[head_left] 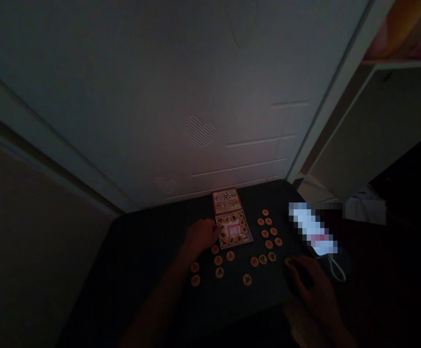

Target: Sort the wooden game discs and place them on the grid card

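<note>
Dark table [152, 251] | left hand [202, 234] touching box [234, 231] | right hand [313, 285] by discs [263, 259]

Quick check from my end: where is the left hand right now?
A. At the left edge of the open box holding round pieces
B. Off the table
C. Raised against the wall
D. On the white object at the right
A: the left hand rests at the left edge of the open box, among the loose round pieces on the dark table.

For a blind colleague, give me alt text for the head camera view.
In dim light, a left hand touches a small game board on a dark table, while the right hand rests beside round wooden game pieces scattered around it.
</note>
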`<state>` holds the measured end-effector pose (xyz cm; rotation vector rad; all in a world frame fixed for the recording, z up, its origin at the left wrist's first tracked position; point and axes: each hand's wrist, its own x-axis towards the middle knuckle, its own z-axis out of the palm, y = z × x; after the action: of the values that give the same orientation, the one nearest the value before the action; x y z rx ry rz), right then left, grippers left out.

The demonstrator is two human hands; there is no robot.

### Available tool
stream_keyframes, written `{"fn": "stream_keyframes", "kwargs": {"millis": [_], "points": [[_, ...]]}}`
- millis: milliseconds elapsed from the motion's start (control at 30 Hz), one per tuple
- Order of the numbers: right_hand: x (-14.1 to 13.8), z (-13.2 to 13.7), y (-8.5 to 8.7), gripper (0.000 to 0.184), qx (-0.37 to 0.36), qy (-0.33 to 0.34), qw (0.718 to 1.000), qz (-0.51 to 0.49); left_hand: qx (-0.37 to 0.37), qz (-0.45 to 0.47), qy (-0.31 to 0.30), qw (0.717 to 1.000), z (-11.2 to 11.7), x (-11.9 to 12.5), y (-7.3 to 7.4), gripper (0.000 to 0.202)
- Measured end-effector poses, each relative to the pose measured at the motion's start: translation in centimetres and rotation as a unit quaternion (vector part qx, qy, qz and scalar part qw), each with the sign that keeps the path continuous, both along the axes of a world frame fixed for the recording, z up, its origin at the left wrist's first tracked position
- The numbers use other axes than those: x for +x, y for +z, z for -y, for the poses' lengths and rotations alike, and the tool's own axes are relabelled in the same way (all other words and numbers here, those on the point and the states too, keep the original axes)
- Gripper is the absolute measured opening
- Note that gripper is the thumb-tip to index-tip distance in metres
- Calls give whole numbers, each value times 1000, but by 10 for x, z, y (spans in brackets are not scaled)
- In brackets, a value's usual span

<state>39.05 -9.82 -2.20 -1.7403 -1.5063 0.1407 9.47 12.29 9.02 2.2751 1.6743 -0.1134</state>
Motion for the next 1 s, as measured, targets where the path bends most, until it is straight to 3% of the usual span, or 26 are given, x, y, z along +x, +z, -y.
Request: {"fn": "stream_keyframes", "kwargs": {"millis": [367, 700, 833, 1000], "points": [[-1, 0, -1, 29, -3, -4, 1000, -6, -20, -46, -3, 999, -9, 9, -1, 37], [-2, 0, 1, 28, -8, -3, 1000, -10, -28, -15, 7, 999, -14, 11, -7, 38], [-1, -1, -1, 28, -1, 2, 1000, -12, -30, 9, 16, 999, -19, -1, -2, 36], [1, -2, -5, 30, 1, 1, 1000, -3, -22, 38, 17, 999, -30, -32, 10, 35]]}}
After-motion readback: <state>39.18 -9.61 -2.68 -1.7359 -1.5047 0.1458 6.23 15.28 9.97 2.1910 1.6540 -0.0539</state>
